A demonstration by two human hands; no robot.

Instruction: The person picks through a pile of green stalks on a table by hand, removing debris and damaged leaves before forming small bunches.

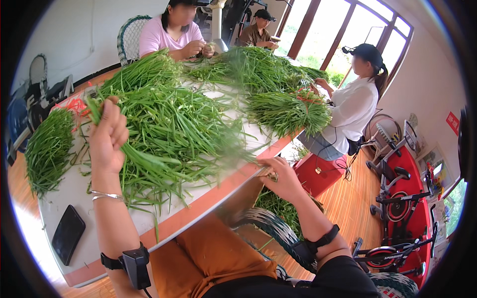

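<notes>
My left hand (108, 130) is raised over the table's left part, its fingers closed around a small bunch of flat green chive stalks (141, 158). The stalks' lower ends hang toward a large loose heap of the same greens (175, 119). My right hand (281, 178) is beside the table's near edge, thumb and fingers apart, and I see nothing held in it. Below it, a box of green trimmings (277, 206) is partly hidden by my forearm and a woven chair arm (275, 223).
A black phone (68, 234) lies on the white table (84, 257) near a chive bundle (50, 149). Red ties (74, 106) are behind it. More bundles (290, 111) are across the table. Several people sit around it. Exercise bikes (398, 208) stand right.
</notes>
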